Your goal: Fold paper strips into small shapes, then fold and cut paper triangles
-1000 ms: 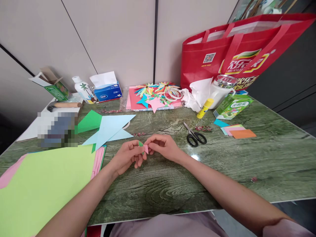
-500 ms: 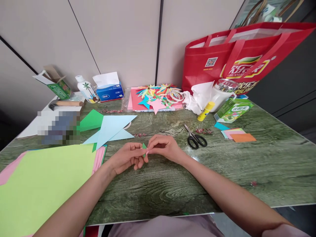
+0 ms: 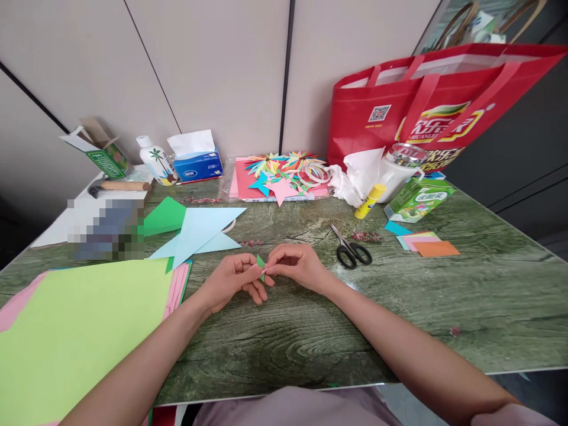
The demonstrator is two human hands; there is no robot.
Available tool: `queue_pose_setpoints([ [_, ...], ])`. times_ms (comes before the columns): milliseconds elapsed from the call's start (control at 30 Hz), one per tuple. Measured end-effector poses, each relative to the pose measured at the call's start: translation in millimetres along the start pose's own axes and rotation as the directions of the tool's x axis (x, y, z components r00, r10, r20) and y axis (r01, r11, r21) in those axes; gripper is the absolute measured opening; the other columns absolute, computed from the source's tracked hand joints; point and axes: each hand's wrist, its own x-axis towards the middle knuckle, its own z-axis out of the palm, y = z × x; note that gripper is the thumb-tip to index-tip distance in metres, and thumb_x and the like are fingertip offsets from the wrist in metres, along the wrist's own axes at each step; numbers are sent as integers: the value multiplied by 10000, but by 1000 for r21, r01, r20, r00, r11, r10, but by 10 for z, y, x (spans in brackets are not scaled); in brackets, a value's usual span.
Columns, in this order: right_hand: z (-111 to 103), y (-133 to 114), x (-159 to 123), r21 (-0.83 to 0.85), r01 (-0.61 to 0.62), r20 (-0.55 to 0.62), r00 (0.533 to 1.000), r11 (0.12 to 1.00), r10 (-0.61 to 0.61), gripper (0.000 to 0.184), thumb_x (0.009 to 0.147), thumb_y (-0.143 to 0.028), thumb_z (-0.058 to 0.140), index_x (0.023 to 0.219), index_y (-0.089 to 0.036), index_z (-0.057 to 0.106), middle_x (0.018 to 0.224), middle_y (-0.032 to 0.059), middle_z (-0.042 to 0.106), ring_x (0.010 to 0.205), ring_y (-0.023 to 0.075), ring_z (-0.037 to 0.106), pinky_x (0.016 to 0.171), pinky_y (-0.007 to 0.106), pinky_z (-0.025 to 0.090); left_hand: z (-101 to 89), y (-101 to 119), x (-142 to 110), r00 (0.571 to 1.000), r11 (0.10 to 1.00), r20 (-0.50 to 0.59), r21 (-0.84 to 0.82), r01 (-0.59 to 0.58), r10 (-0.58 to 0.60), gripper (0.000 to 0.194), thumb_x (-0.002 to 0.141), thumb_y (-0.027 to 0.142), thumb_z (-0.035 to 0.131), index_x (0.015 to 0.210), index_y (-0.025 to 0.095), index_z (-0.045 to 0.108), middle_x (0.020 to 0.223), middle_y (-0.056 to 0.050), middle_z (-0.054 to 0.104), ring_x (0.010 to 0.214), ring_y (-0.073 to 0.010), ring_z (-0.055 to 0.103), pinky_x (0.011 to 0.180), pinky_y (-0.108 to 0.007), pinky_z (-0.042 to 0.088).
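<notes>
My left hand (image 3: 237, 277) pinches a small piece of folded green paper (image 3: 260, 261) between thumb and fingers, its lower fingers loosely curled. Against it, my right hand (image 3: 298, 267) grips a bit of pink paper (image 3: 265, 270) with thumb and forefinger. The two papers meet between the fingertips, and whether they are joined is hidden. Black-handled scissors (image 3: 350, 251) lie a little beyond my right hand. To the left of my hands are light blue paper pieces (image 3: 206, 228) and a green sheet (image 3: 165, 216).
A large yellow-green sheet (image 3: 89, 331) covers the left front. Folded paper stars (image 3: 284, 189) and tape rolls (image 3: 315, 173) lie at the back, near a tissue pack (image 3: 197, 165). On the right are a glue stick (image 3: 370, 201), a green carton (image 3: 419, 198), paper strips (image 3: 437, 248) and a red bag (image 3: 368, 124).
Both hands stay close together in nearly the same spot. The left fingers have shifted slightly around the green paper, and the pink bit shows a little more between the fingertips.
</notes>
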Motion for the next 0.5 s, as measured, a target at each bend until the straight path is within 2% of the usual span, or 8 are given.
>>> queue_pose_setpoints([
  [233, 39, -21, -28, 75, -73, 2, 997, 994, 73, 192, 674, -346, 700, 693, -177, 610, 641, 6, 618, 595, 135, 596, 591, 271, 472, -7, -24, 2, 996, 989, -10, 124, -85, 87, 240, 771, 355, 599, 764, 131, 513, 803, -98, 677, 565, -151, 646, 503, -270, 535],
  [500, 41, -15, -27, 42, -77, -47, 996, 996, 79, 228, 669, -357, 699, 726, -171, 581, 627, 0, 614, 584, 128, 598, 582, 264, 489, 70, 10, 6, 990, 956, -81, 277, -92, 119, 208, 756, 333, 613, 745, 136, 547, 584, -30, 647, 497, -139, 625, 507, -258, 520],
])
